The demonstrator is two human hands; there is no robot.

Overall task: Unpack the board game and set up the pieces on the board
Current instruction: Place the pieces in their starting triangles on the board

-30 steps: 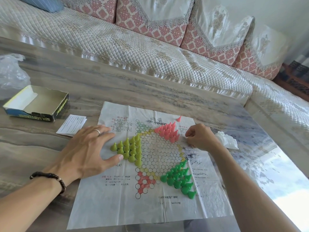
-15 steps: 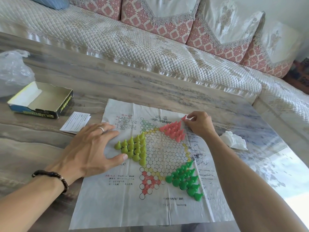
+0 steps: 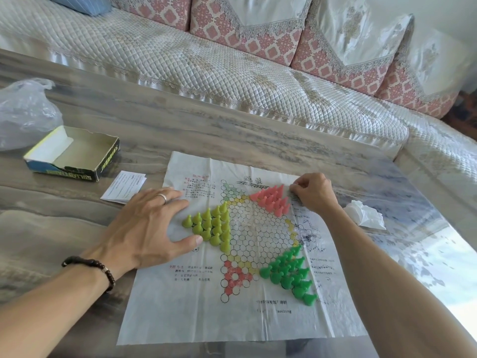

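Worktop (image 3: 232, 130), grey marble, by sofa | paper board (image 3: 247, 254) flat mid-worktop, three corners filled: yellow (image 3: 211, 226), pink pieces (image 3: 272, 200), green (image 3: 290, 273) | pink tip piece now seated, setup near done | right hand (image 3: 312, 192) curled beside pink, hold unclear | left hand (image 3: 147, 226) flat, pressing board | empty box (image 3: 74, 153) left.

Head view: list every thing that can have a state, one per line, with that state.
Thin white paper game board: unfolded, flat on table.
Yellow-green plastic pawns: upright, filling the left star point.
Pink plastic pawns: upright, filling the upper right point.
Dark green plastic pawns: upright, filling the lower right point.
Cardboard game box: open, empty.
Folded white leaflet: lying by the board.
Left hand: flat, pressing the board.
Right hand: fingers curled beside pink pawns; grip unclear.
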